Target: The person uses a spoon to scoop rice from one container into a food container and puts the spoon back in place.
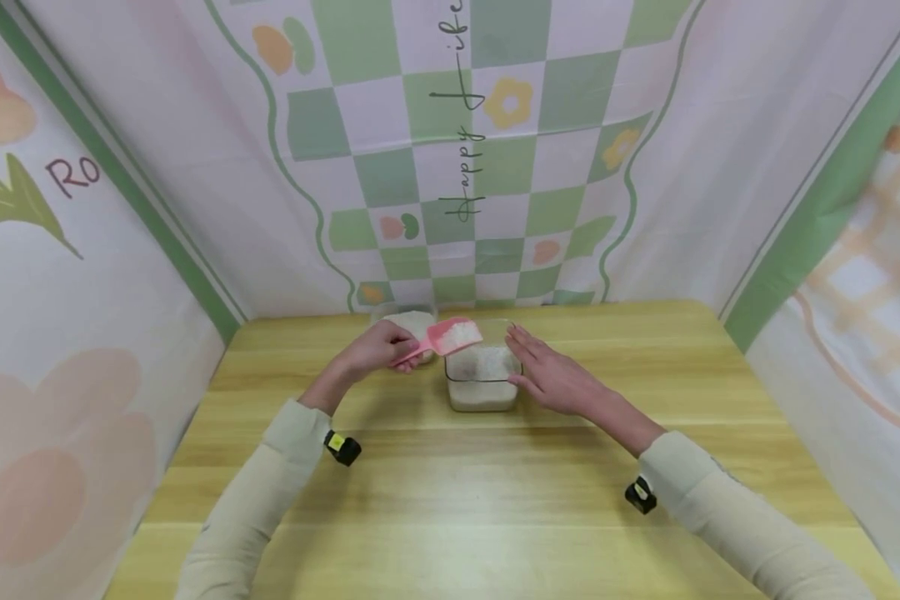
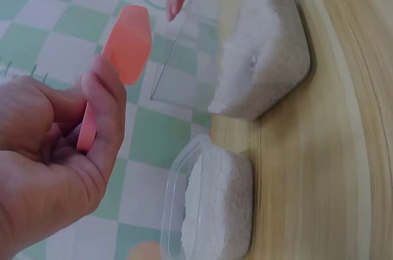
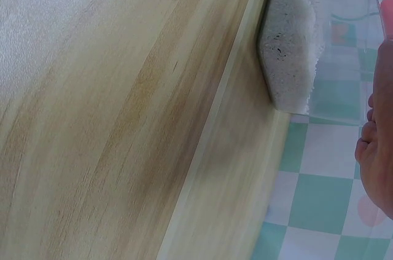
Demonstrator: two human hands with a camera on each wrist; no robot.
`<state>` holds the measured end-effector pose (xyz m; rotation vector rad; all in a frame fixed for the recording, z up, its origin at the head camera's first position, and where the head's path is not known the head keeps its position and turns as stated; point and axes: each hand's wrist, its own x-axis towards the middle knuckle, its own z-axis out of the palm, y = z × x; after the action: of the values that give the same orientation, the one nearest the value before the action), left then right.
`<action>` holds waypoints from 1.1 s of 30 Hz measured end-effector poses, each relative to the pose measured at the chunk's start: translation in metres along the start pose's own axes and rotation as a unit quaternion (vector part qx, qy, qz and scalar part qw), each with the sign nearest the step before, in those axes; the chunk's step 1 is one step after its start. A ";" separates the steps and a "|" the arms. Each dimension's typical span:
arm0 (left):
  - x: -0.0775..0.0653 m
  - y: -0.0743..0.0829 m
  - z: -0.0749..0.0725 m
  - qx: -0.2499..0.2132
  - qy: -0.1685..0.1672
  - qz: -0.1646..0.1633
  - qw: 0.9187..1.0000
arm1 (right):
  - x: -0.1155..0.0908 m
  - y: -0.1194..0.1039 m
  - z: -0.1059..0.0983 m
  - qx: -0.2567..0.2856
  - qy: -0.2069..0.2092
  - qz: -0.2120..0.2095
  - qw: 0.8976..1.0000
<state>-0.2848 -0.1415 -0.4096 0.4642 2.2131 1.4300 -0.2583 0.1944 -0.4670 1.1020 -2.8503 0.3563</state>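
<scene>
My left hand (image 1: 381, 346) grips the handle of a pink scoop (image 2: 130, 45), fingers curled round it. A heap of white, rice-like grains (image 1: 461, 335) lies in the scoop, which is held above the left rim of a clear square container (image 1: 483, 395). That container is part filled with the same grains, as the right wrist view also shows through its wall. On its right side my right hand (image 1: 555, 375) has its fingers extended, fingertips right at the rim. Behind my left hand, a smaller clear tub (image 2: 212, 204) holds more white grains.
Both containers stand toward the back of a wooden table (image 1: 450, 500). Close behind the table's far edge hangs a green-and-white checked curtain (image 1: 450, 167), with more printed cloth at both sides. Small black devices (image 1: 342, 447) are worn at the wrists.
</scene>
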 end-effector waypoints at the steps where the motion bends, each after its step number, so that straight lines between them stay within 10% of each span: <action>1: -0.001 -0.001 -0.002 -0.009 -0.004 0.000 1.000 | 0.000 0.000 0.000 0.001 -0.001 0.001 1.000; 33: -0.023 -0.034 -0.059 0.028 0.092 -0.064 0.993 | -0.001 0.000 -0.001 0.001 -0.001 0.000 1.000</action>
<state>-0.2995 -0.2116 -0.4150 0.2097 2.3858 1.3952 -0.2577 0.1953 -0.4660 1.1036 -2.8529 0.3582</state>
